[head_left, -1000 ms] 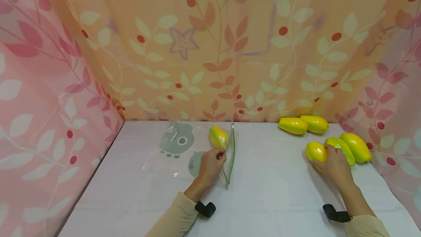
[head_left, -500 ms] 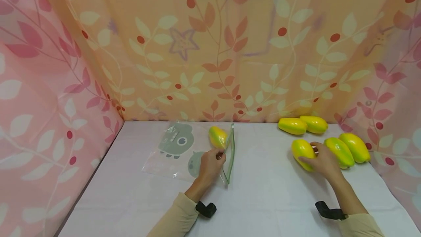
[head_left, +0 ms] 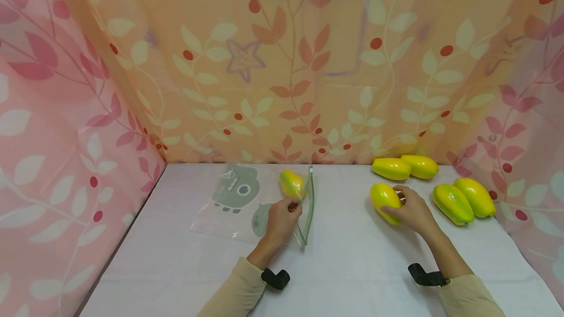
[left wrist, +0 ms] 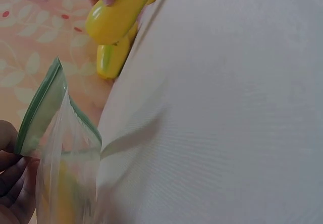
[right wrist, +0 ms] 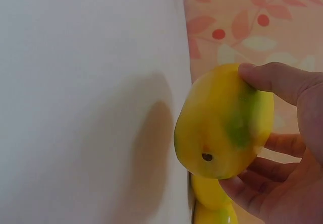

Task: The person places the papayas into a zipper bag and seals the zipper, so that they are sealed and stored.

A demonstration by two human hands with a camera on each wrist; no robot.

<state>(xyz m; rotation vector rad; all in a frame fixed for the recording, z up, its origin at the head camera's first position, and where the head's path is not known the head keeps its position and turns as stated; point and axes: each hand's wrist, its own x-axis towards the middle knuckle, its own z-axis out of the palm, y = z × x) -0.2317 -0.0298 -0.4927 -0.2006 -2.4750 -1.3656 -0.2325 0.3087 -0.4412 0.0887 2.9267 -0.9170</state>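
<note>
My left hand [head_left: 282,220] pinches the edge of a clear zip bag [head_left: 238,219] with a green seal strip and grey cartoon prints. The bag's mouth gapes toward the right, and one yellow-green papaya [head_left: 292,183] lies inside near it. In the left wrist view the green seal [left wrist: 40,105] stands parted above the fingers. My right hand [head_left: 411,212] grips another papaya [head_left: 385,202], thumb on one side and fingers on the other. Seen from the right wrist, this papaya [right wrist: 222,123] has a dark stem spot and hangs above the table, its shadow beside it.
Two papayas [head_left: 405,168] lie against the back curtain [head_left: 282,62]. Another pair of papayas [head_left: 462,202] sits at the right, near the side curtain [head_left: 528,160]. A white cloth covers the table [head_left: 343,268].
My right hand has taken a papaya from the right-hand group and moved it left, toward the bag. My left hand stays in place on the bag's edge.
</note>
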